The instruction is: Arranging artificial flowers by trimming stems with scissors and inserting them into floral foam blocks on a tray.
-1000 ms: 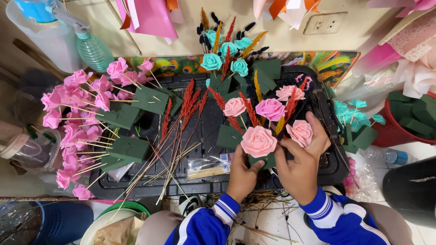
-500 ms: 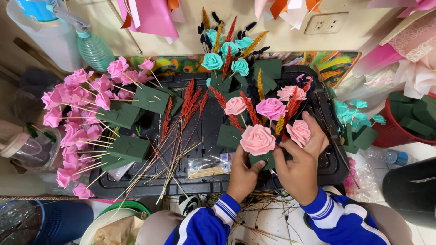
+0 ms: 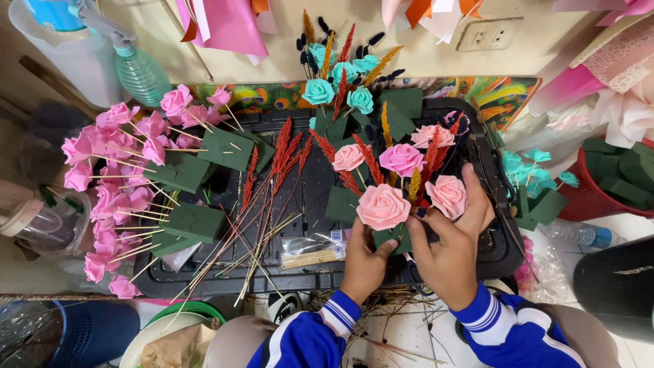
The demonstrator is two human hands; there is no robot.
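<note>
Holding a small green foam block (image 3: 390, 238) between both hands, near the front edge of the black tray (image 3: 501, 249), toward its right corner. Left hand (image 3: 364, 262) closed on the block's left side, thumb pressed up against its front face just under a large pink foam rose (image 3: 383, 206). Right hand (image 3: 453, 242) wrapped around the block's right side, fingers curled up behind a second pink rose (image 3: 447, 195) and touching it. Block mostly hidden by the two grips and by the blooms standing in it: more roses in pink and magenta (image 3: 400, 159), plus red dried sprigs (image 3: 368, 160) and a yellow one (image 3: 414, 184) rising between them.

Lying loose across the tray's middle, long red-tipped stems (image 3: 269, 184) fanned toward the front edge. Resting near them, a clear packet of wooden sticks (image 3: 313, 251), just left of the left grip. Crowding the tray's left edge, pink roses on skewers (image 3: 112, 177) stuck into green foam blocks (image 3: 194, 221). Standing at the back edge, a teal rose arrangement (image 3: 340, 85).
</note>
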